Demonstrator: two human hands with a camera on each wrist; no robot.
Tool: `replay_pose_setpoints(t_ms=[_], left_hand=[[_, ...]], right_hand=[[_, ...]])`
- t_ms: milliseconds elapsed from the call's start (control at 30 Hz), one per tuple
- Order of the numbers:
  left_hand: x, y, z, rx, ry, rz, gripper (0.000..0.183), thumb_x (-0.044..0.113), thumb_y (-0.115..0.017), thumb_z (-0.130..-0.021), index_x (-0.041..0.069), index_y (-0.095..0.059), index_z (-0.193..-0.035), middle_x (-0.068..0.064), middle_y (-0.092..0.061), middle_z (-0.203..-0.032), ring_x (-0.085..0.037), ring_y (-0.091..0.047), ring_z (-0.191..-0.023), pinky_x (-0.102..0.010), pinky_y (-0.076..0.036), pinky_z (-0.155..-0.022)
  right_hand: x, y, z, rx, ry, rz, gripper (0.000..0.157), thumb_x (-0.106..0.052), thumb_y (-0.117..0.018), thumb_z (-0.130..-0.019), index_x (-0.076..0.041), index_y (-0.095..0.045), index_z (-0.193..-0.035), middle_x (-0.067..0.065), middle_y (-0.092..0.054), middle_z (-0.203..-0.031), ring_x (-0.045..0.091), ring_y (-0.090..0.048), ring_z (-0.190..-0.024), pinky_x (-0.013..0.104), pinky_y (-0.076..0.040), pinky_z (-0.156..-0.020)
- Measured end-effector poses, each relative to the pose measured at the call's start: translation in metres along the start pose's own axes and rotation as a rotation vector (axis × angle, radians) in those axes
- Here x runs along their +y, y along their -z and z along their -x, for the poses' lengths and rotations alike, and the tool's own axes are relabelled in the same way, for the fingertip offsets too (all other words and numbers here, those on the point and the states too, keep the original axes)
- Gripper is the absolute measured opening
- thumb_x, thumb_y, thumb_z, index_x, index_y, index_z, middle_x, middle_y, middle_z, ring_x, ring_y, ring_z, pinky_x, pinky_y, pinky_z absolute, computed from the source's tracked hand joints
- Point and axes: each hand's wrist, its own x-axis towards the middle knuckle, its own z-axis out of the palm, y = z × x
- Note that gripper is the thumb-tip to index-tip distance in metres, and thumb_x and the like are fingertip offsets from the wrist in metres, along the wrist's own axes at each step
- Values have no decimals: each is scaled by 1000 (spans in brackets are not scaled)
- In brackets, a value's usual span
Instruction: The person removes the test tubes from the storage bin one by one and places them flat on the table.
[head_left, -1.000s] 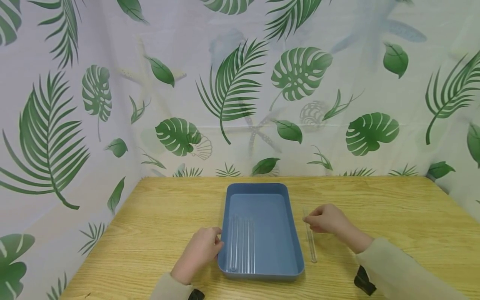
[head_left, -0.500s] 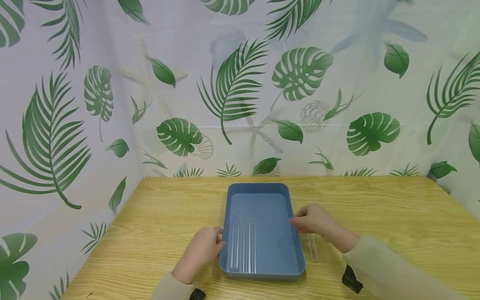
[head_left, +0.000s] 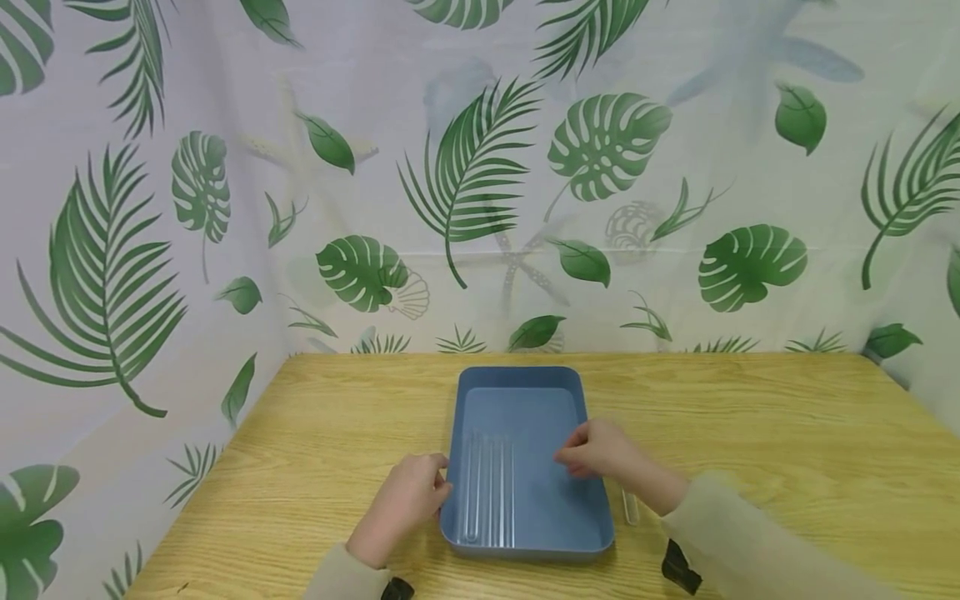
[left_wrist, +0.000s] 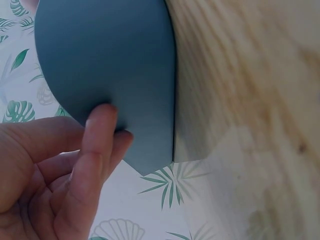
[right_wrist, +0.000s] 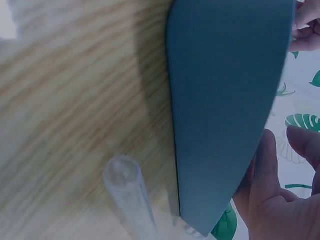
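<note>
Several clear test tubes (head_left: pixel 491 492) lie side by side in the left half of a blue rectangular tray (head_left: pixel 532 552). My left hand (head_left: pixel 408 492) holds the tray's left wall. In the left wrist view, its fingers (left_wrist: pixel 97 132) press the outer wall while another digit passes behind the rim. My right hand (head_left: pixel 603 454) reaches over the right rim, above the bare right half of the tray. Nothing shows between its thumb and fingers, which stand apart in the right wrist view. Another test tube (right_wrist: pixel 131 195) lies on the table just right of the tray, partly hidden by the right forearm in the head view.
The tray stands on a wood-grain table (head_left: pixel 360 408). Behind and to the left hangs a white cloth (head_left: pixel 480 208) printed with green leaves, reaching the table's back edge.
My right hand has left the test tube beside the tray and moved left over the right rim into the space above the tray. The left hand has stayed at the left wall.
</note>
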Motion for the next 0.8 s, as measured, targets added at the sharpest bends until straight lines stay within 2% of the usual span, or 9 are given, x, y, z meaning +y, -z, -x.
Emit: replay_pose_setpoints(t_ms=[300, 800], left_hand=[[-2, 0, 0, 7, -17, -9, 31, 1, -57, -81, -12, -54, -109, -6, -60, -68, -5, -50, -43, -19, -43, -46], [-1, 0, 0, 10, -15, -20, 31, 1, -58, -80, -12, -55, -108, -6, -61, -68, -5, -50, -44, -19, -43, -46]], right_hand=[[-2, -19, 0, -11, 2, 8, 11, -5, -66, -75, 6, -63, -77, 7, -60, -68, 16, -60, -62, 29, -51, -58], [-5, -35, 0, -39, -5, 2, 11, -5, -67, -73, 5, -64, -76, 7, -60, -66, 15, -59, -60, 29, -51, -55]])
